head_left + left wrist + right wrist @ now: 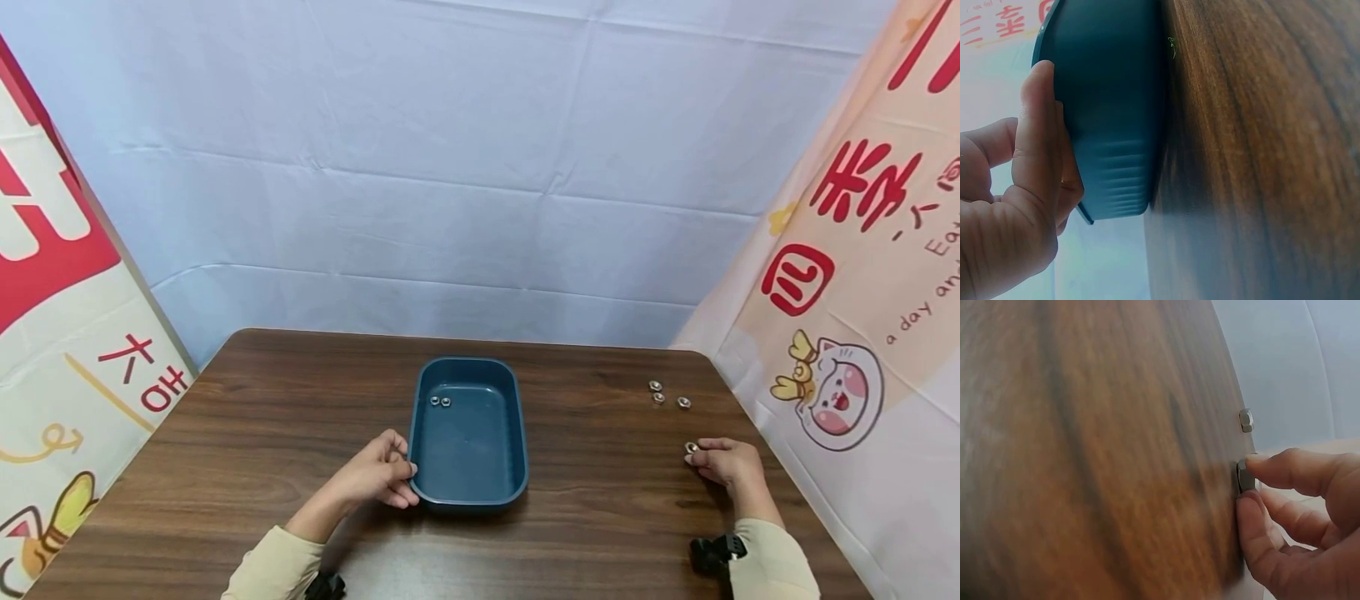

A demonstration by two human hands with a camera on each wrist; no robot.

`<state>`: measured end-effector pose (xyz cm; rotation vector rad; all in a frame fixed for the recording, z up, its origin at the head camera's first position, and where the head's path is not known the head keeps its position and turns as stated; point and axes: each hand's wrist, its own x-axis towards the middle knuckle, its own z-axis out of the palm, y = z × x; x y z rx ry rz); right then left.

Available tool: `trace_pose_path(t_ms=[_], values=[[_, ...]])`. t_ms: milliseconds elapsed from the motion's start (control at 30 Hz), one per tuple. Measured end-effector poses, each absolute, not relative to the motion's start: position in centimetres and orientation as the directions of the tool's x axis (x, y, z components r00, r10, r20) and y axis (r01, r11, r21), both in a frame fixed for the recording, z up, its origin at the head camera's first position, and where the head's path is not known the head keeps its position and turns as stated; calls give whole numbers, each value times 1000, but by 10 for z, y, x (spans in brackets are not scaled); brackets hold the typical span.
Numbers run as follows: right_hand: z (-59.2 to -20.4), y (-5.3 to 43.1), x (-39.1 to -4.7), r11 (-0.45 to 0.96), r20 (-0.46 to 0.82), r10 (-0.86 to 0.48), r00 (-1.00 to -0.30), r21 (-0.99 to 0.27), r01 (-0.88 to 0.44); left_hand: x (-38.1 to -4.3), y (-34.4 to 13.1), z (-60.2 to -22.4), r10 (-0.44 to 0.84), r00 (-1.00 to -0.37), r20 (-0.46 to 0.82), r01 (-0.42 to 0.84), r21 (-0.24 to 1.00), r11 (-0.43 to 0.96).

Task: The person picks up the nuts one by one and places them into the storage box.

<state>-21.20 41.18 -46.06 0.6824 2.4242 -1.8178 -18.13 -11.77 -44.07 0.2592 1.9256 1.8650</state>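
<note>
A blue rectangular tray (468, 502) stands on the table, with two metal hex nuts (446, 402) lying inside it toward the back left. My left hand (382, 472) grips the tray's left rim, thumb over the edge; the left wrist view shows the tray's ribbed outer wall (1116, 169) beside the fingers. At the right of the table my right hand (723, 463) pinches another hex nut (1246, 475) between thumb and forefinger, close to the tabletop. Beyond that hand lie three loose hex nuts (684, 402), two of them touching or nearly so.
The dark wood-grain table (600, 467) has rounded back corners. A pale cloth (465, 208) hangs behind it, and printed cloths (862, 333) flank both sides. Black wrist cameras (716, 553) sit at both cuffs.
</note>
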Motion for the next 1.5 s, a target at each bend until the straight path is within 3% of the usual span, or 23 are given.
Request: trace_pose_path(t_ms=[400,800,933,1233,1500], values=[[-469,409,-215,303,-250,404,-880,-871,386,-181,-118,-441,425,-886,-183,-168,983,73],[-468,410,-208,351,-215,357,-909,-871,343,-182,-117,-443,426,-885,-186,-170,983,75],[-468,408,-204,223,-219,315,-923,-929,296,-182,-117,-443,422,-887,-186,-170,983,75],[-476,403,-199,-280,-219,276,-936,-950,139,-183,-117,-444,421,-888,-186,-168,983,81],[-476,401,-201,-375,-204,313,-927,-924,76,-184,-117,-444,424,-887,-183,-167,983,73]])
